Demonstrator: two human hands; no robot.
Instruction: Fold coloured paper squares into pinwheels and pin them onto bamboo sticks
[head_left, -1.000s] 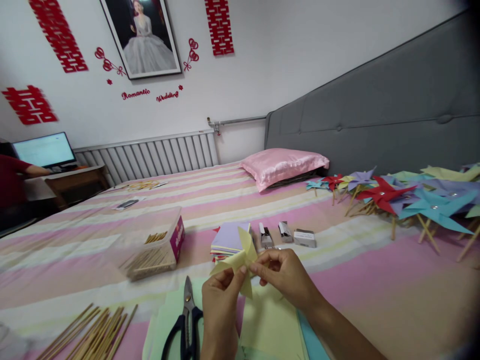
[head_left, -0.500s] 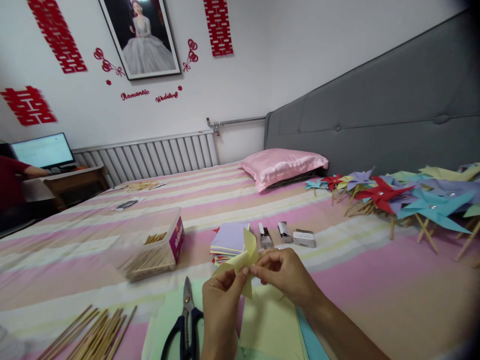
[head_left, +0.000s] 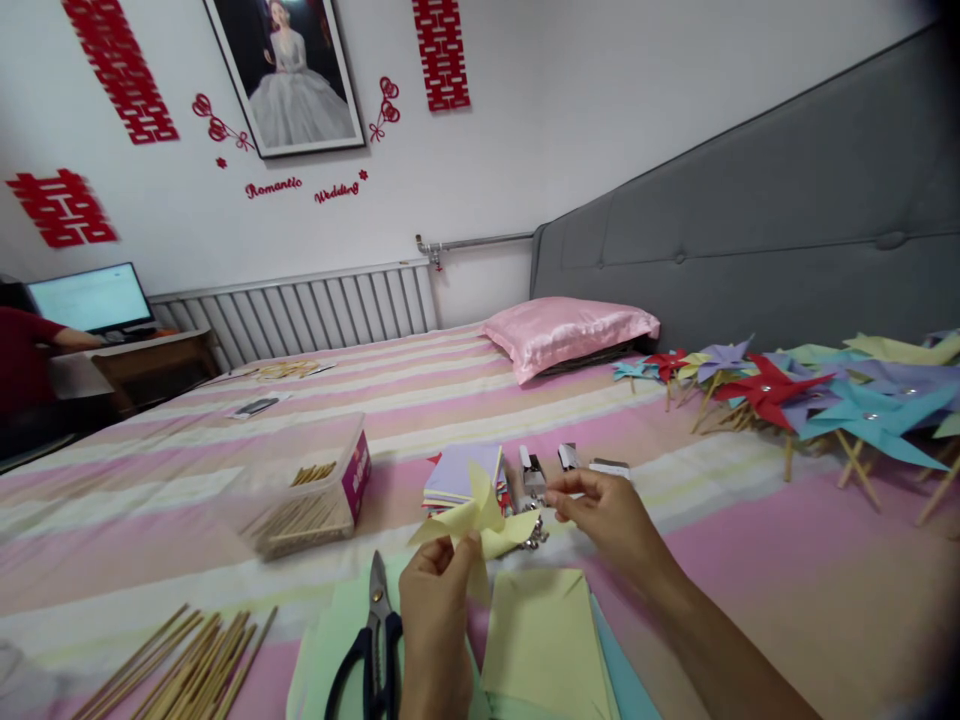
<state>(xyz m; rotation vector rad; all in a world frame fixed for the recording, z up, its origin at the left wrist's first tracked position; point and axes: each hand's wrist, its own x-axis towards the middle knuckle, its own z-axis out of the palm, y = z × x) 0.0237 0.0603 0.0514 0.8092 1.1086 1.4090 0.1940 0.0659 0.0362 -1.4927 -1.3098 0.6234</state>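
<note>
Pinwheel head (head_left: 480, 520), pale yellow paper, folded — held above the bed (head_left: 750, 560) at centre frame, pinched at its lower middle by left hand (head_left: 439, 610), thumb and fingers closed on the paper. Judged very light, limp at the blade tips, easily creased or torn; best taken at the hub where the folds overlap, never by a single blade.

Right hand (head_left: 611, 510), at 3 o'clock of the pinwheel head, apart from the paper, fingertips drawn together; whether anything small sits between them cannot be told.

Small metal boxes (head_left: 570, 460), at 1 o'clock of the pinwheel head, just beyond the right hand.

Stack of coloured paper squares (head_left: 457, 475), lilac on top, at 12 o'clock, behind the pinwheel head.

Loose sheets (head_left: 540, 640), yellow, green and blue, at 6 o'clock, lying flat beneath both hands.

Scissors (head_left: 371, 640), black-handled, at 7 o'clock, resting on the green sheet beside the left wrist.

Clear plastic tub (head_left: 307, 495) with wooden sticks inside, at 9 o'clock.

Bundle of wooden sticks (head_left: 180, 670), loose, at 8 o'clock near the frame edge.

Finished pinwheels (head_left: 810, 395) on sticks — red, blue, lilac, green — at 2 o'clock, heaped before the grey headboard (head_left: 750, 210).

Pink pillow (head_left: 570, 330), at 12 o'clock, far.
</note>
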